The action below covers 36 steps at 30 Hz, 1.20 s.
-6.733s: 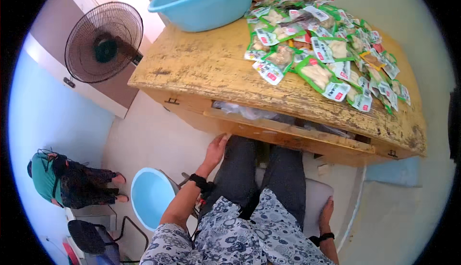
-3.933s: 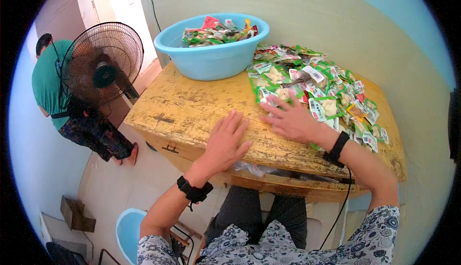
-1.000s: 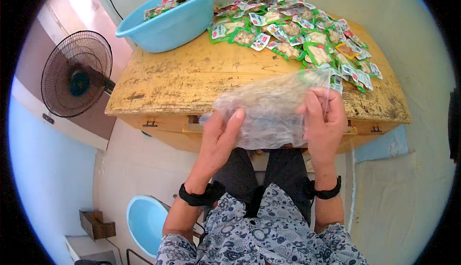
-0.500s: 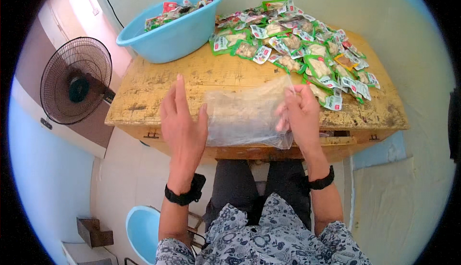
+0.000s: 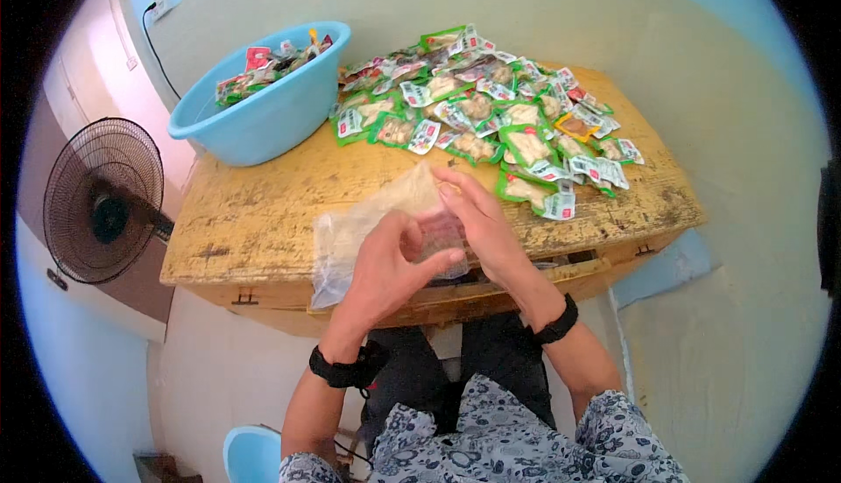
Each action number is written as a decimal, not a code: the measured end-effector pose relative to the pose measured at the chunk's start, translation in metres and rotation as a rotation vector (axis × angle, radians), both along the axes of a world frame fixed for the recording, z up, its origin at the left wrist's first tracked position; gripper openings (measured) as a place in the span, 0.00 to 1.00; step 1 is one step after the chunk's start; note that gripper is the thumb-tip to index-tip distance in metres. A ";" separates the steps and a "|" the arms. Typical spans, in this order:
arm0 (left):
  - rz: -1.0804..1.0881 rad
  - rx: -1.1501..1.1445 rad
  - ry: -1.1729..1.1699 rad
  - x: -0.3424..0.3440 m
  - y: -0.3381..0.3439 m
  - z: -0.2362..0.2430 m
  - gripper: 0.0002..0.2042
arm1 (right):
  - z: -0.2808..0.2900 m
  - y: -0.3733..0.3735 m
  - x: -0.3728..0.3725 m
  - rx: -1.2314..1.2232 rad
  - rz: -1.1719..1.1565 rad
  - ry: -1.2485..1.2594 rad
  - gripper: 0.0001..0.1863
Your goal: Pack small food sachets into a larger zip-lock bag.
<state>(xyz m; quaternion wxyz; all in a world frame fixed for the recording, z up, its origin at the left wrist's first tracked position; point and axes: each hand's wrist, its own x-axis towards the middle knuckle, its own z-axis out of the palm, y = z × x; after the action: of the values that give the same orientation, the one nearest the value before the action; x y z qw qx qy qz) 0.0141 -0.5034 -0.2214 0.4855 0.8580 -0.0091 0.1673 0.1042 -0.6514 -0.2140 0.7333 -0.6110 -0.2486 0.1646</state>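
A clear plastic bag [image 5: 337, 246] lies slantwise at the front of the worn yellow desk [image 5: 236, 220]. My right hand [image 5: 486, 231] grips the bag at its right end, some of its fingers showing pinkish and blurred through the film. Over the bag's front side, my left hand [image 5: 385, 268] has its thumb stretched to the right, apart from the bent fingers; it seems to touch the film. Beyond my hands spreads a pile of small sealed food packets [image 5: 530, 146], mostly green and clear with pale contents.
At the desk's back left stands a large blue basin [image 5: 263, 124] partly filled with packets. A black fan [image 5: 105, 203] is left of the desk. The drawer [image 5: 561, 271] below the front edge is partly open. Another blue basin [image 5: 250, 452] sits low at left.
My left hand has come right and inward, from beside the bag to over it. My right hand still grips the bag, which now lies tilted. The head view has shifted.
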 end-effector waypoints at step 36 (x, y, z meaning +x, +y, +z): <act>-0.086 -0.463 0.198 0.004 0.025 -0.008 0.07 | 0.159 -0.103 0.154 -0.953 0.184 -0.952 0.16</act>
<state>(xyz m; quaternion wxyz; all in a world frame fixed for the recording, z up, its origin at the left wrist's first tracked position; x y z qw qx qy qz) 0.0180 -0.4786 -0.2292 0.6743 0.7350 0.0407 0.0593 0.2586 -0.7545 -0.0549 0.1775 -0.8496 -0.4957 0.0311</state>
